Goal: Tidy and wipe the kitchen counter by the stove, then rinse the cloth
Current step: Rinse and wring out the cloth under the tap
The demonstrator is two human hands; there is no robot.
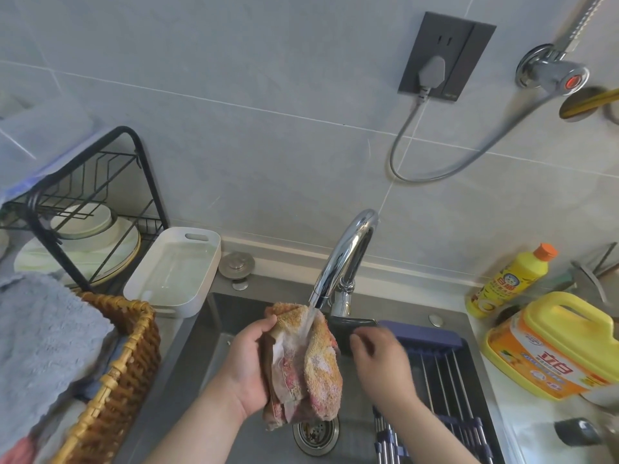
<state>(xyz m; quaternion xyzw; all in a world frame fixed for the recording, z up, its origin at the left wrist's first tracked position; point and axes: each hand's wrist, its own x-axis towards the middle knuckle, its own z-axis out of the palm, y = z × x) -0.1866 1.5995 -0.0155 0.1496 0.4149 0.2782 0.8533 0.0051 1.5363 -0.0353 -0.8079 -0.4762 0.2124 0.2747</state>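
Faucet (348,256): chrome, curved, with water running from the spout.

Cloth (306,366): orange-and-pink terry, bunched and hanging in folds directly under the faucet spout. The stream lands on its upper part. It is held above the sink (207,346), and its lower end hangs over the drain (315,433), which lies below the faucet.

Left hand (249,363): below and left of the faucet. The fingers and thumb are wrapped round the left side of the cloth, and the thumb tip presses on its top fold.

Right hand (382,356): below and right of the faucet, just beside the cloth and not seen touching it. The fingers are loosely bent with nothing in them (the hand is slightly blurred).

Other items, placed from the faucet:
- Roll-up drying rack (445,373): lower right, lying across the right part of the sink and partly under the right hand.
- White tray (174,272): left, on the counter at the sink edge, with a little water in it.
- Sink stopper (236,262): left, between the tray and the faucet base.
- Black dish rack (90,202): far left, holding stacked plates.
- Wicker basket (117,363): lower left, with a grey towel (43,336) over it.
- Yellow bottle (512,279) with an orange cap: right, upright on the counter.
- Yellow jug (552,349): right, nearer the camera than the bottle.
- Wall socket (445,58): above, with a grey plug in it.
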